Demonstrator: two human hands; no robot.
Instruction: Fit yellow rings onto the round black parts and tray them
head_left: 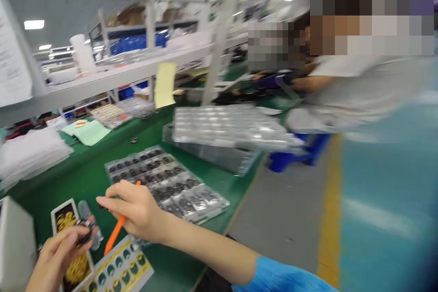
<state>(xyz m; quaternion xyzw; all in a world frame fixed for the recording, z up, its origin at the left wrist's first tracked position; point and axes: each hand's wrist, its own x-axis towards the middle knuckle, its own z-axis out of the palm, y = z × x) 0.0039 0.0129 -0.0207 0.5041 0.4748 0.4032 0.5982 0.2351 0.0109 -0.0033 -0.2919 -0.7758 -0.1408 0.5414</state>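
Observation:
My left hand point(54, 255) pinches a small dark round part point(84, 232) with a shiny edge, above a white box point(54, 219) of yellow rings. My right hand point(142, 207) grips an orange pen-like tool point(115, 236), its thick end pointing down. A tiny dark bit shows at the right fingertips, too small to name. Under the tool lies a card of yellow and dark-green stickers point(118, 264), partly peeled. Beside the box is a clear plastic bottle or tube point(89, 219). Behind my right hand, a clear compartment tray point(171, 180) holds many dark parts.
Stacked clear trays point(232, 130) stand farther along the green bench point(143, 132). White sheets point(32, 153) and green paper point(91, 132) lie at left, near a white device point(15, 242). A shelf rail point(130, 70) crosses above. A co-worker point(369, 86) sits at right.

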